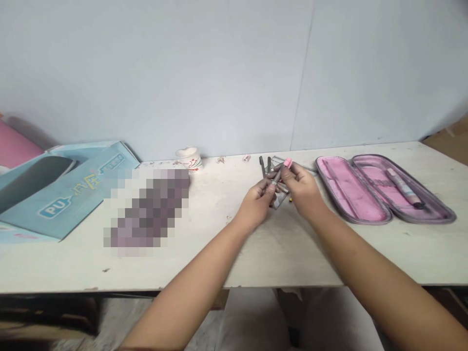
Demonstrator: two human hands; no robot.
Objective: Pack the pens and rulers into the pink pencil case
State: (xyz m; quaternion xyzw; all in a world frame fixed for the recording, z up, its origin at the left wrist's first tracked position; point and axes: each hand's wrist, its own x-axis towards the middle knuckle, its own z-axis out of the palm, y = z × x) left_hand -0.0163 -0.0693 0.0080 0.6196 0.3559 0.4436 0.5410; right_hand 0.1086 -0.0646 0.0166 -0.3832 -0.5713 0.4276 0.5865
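Note:
Both my hands meet over the middle of the table, around a slim grey pencil (pixel 277 176) with a pink eraser-like top (pixel 288 162). My left hand (pixel 258 200) pinches its lower part. The thumb and fingers of my right hand (pixel 302 187) close on it near the pink end. Dark pens (pixel 262 165) lie just behind my fingers, by a clear, flat item (pixel 280 201) that my hands partly cover. To the right lies an unzipped pencil case (pixel 365 200) with a pink lining; a thick marker-like tube (pixel 405 189) rests in its right half.
A blurred-out purple-grey object (pixel 149 209) is on the left of the table (pixel 204 253). Farther left is a blue box (pixel 73 195) marked PU. A white paper cup (pixel 190 159) and a small pink sharpener-like piece (pixel 246 158) sit near the wall (pixel 183 73).

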